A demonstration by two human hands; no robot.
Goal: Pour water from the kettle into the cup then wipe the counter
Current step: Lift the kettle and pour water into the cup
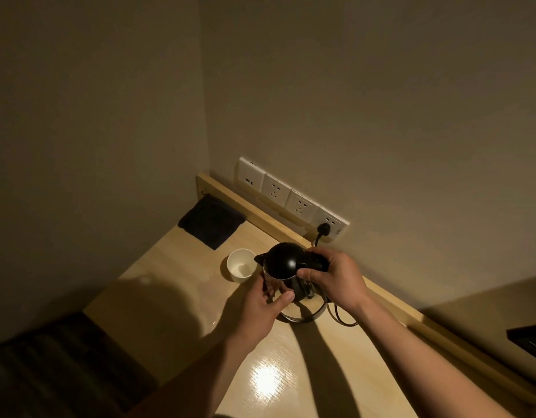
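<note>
A dark folded cloth [212, 222] lies in the far left corner of the wooden surface [176, 285]. Nearer, an upright white cup [241, 264] stands just left of the black kettle [283, 262] — spout toward it. The left hand [262, 309] cups the kettle's lower body, fingers curled against it; the right hand [331, 277] is clamped on the handle — a cord runs to the wall sockets [293, 196].
</note>
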